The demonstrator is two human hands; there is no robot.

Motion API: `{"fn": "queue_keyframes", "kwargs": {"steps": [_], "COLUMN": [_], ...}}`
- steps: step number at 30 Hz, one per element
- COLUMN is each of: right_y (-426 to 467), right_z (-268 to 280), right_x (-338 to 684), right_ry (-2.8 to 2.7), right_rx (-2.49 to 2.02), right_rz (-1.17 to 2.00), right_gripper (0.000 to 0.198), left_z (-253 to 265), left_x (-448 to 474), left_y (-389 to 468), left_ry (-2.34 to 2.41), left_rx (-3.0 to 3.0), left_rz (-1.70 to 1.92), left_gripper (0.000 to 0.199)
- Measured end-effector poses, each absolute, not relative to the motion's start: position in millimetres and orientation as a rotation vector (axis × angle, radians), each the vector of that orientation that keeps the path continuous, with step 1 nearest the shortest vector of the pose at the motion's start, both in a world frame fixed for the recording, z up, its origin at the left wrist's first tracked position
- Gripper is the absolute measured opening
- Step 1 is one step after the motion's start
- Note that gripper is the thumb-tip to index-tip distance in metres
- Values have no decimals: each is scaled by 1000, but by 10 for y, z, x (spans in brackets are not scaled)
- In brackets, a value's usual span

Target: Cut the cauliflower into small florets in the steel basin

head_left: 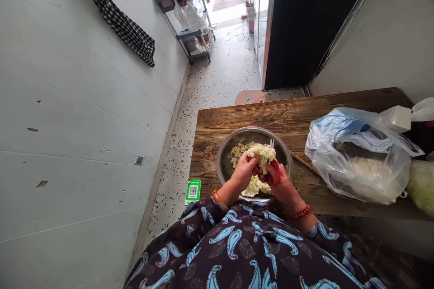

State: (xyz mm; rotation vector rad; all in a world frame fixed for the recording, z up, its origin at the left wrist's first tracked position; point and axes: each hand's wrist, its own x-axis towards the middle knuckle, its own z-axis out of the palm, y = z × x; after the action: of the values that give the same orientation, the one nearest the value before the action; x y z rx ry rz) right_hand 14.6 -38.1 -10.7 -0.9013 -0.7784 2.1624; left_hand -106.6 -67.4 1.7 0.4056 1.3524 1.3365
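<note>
Left hand (242, 172) is pinching cauliflower (261, 151) over the bowl (219, 162); right hand (282, 187) is gripping red scissors (277, 173). Scissors are sitting near the left hand; a slipping grip is risking a cut.

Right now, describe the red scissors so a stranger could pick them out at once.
Start at the dark wooden table and find the round metal bowl near its left end. Over that bowl, the right hand holds the scissors, pale tips showing just past a cauliflower piece. Their bright red handle loops set them apart from the creamy cauliflower.
</note>
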Motion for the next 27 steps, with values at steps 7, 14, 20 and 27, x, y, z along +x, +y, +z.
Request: {"fn": "queue_keyframes", "kwargs": {"steps": [7,14,20,27], "right_y": [-419,-498,-509,-529], "right_z": [-165,-107,15,-39], "right_x": [108,4,-14,-51], "right_ry": [-846,-727,-469,-386], "right_rx": [-1018,-998,-928,-960], "right_rz": [2064,1978,2195,2238], "right_gripper": [33,33,24,30], "left_z": [83,109,253,288], "left_x": [-1002,-944,-910,-935], "left_y": [-624,-625,-655,-699], "left_ry": [1643,1788,1565,1544], "left_rx": [435,447,290,269], "left_rz": [1439,1483,1438,1449], "left_gripper": [30,28,31,30]}}
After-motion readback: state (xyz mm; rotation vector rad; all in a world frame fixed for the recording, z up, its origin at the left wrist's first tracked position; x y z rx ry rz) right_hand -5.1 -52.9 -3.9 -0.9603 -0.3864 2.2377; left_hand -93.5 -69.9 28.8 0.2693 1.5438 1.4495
